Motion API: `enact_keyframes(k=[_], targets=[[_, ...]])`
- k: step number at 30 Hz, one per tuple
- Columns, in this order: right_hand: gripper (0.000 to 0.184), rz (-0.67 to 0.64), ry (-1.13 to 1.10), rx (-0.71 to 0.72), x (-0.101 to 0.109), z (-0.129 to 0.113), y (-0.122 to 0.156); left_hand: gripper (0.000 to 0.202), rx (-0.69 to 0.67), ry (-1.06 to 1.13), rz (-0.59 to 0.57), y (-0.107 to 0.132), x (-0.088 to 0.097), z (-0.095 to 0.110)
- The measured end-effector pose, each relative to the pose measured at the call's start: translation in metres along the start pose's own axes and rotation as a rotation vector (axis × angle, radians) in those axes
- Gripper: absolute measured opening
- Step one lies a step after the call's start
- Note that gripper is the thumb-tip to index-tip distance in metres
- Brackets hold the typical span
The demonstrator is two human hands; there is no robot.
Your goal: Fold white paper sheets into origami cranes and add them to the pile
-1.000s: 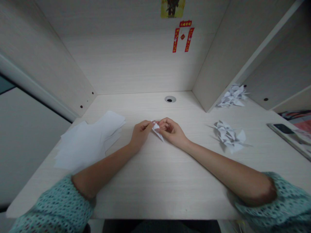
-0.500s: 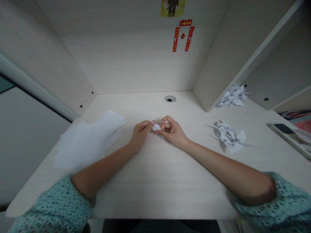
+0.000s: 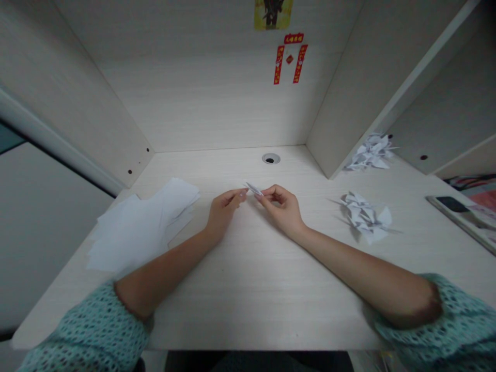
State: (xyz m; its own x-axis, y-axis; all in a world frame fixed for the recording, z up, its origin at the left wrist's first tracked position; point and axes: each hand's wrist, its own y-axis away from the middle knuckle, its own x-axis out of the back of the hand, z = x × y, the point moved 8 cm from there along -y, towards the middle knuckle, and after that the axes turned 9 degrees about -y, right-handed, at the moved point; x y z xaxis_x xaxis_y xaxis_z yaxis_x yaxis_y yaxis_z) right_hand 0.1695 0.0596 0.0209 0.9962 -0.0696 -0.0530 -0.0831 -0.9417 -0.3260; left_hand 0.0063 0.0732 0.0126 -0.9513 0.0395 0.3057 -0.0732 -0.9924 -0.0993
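A small folded white paper piece (image 3: 252, 188) is pinched at its tip between the thumb and forefinger of my right hand (image 3: 282, 207), just above the pale wooden desk (image 3: 248, 289). My left hand (image 3: 223, 211) rests close to its left, fingers curled together, fingertips almost touching the paper; whether they grip it I cannot tell. Both forearms lie on the desk, with teal knitted sleeves pushed up.
A loose stack of white paper sheets (image 3: 143, 222) lies at the left. Folded paper figures (image 3: 364, 214) sit to the right, and more folded paper figures (image 3: 370, 152) lie further back. A cable hole (image 3: 270, 158) is behind the hands. A phone on a book (image 3: 461, 212) lies at far right.
The folded paper has been turned and flattened. It now sticks up thin from my right fingertips. My left hand has eased slightly away from it.
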Motion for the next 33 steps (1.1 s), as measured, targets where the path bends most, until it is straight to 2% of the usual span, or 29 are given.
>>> enact_keyframes(k=[4,11,17,23,33], targets=[[0.007,-0.016,0.18,0.215,0.0,-0.022,0.003,0.036,-0.019,-0.048,-0.074,0.002,-0.007,0.001],[0.024,-0.137,0.366,0.431,-0.011,-0.034,0.012,0.038,-0.031,-0.026,-0.028,-0.001,-0.003,0.0],[0.022,-0.184,0.347,0.419,-0.014,-0.033,0.012,0.034,-0.02,-0.013,-0.014,-0.003,-0.002,0.001],[0.02,-0.191,0.234,0.358,-0.012,-0.027,0.006,0.026,0.021,0.053,-0.073,-0.001,-0.007,0.001],[0.014,-0.211,0.167,0.328,-0.012,-0.027,0.004,0.023,-0.006,0.05,-0.057,-0.002,-0.006,0.002]])
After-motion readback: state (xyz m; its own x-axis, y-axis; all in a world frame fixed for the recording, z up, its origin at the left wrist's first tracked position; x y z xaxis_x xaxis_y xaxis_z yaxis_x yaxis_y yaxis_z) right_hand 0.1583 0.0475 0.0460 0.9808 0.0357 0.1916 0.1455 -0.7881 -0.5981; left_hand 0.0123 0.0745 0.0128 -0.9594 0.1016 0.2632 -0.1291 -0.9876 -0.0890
